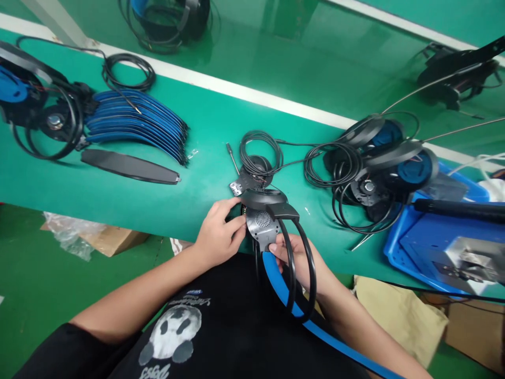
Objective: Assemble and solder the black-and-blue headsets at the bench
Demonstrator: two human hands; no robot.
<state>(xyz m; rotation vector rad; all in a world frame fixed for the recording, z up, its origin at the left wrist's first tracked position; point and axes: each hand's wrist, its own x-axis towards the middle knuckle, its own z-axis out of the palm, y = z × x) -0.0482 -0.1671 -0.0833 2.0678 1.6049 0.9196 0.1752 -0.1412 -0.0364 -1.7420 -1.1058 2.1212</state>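
A partly assembled headset, with a perforated dark ear-cup plate and two black band tubes, is held in front of my body at the table's near edge. My left hand grips its ear cup from the left, thumb and fingers closed at the rim. The fingers of my right hand, partly hidden behind the tubes, pinch the end of a blue headband strip against the bottom of the plate. That strip curves down to the lower right. Just beyond lies another ear cup with a coiled cable.
Stacked blue headband strips and a dark curved band piece lie at left, near more headset parts. Other headsets with cables sit at right, beside a blue tray holding a metal fixture.
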